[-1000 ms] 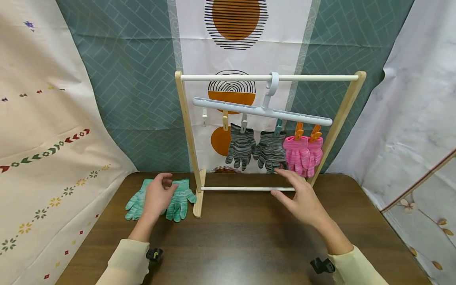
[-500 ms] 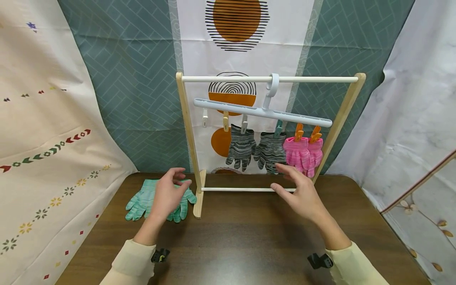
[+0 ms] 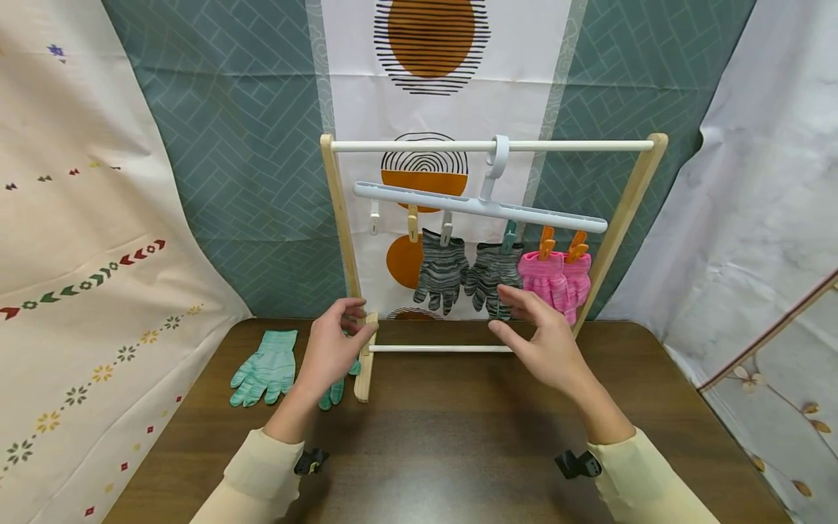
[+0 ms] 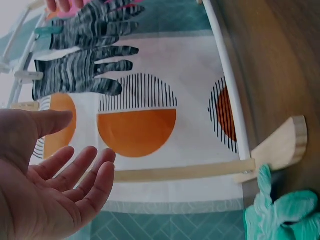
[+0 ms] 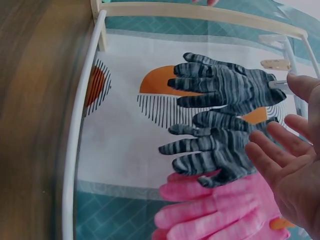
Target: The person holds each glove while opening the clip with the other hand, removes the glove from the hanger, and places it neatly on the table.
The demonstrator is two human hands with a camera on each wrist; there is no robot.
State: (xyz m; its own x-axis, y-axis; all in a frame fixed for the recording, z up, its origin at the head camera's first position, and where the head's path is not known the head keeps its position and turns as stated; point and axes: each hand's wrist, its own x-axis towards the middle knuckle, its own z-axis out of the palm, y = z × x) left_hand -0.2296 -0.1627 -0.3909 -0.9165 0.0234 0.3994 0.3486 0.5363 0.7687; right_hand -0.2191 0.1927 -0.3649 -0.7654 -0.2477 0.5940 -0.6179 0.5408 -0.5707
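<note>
Left hand [image 3: 329, 352] and right hand [image 3: 548, 343] are both empty, fingers loosely bent, and the left's way nearer the mint glove [image 3: 267, 368] lying to its left, cuff pointing away.

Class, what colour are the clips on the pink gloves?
Orange: both clips on the pink gloves show best in the head view.

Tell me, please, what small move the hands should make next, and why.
I'd probably raise the left hand and right hand to the white clip on the left-hand gray glove: both hands are empty, that clip alone holds the glove, and the green gloves already lie unclipped on the table.
</note>
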